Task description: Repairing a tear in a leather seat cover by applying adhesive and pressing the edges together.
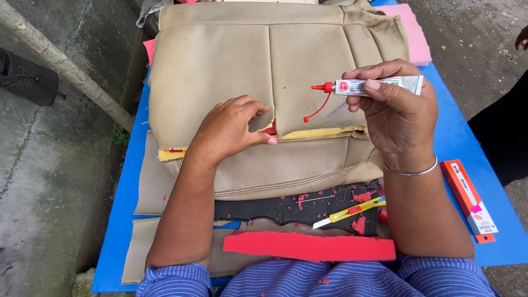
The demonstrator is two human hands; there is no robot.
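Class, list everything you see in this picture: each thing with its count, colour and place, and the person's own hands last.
Seat cover: one, beige, split seam, on the table.
Table: one, blue.
Foam strip: one, red, near edge.
Foam sheet: one, pink, far right.
Utility knife: one, yellow, on black fabric.
Box: one, orange and white, right.
Glue tube: one, white, red nozzle, in right hand.
Left hand: pressing the seam.
Right hand: holding the tube, silver bangle.
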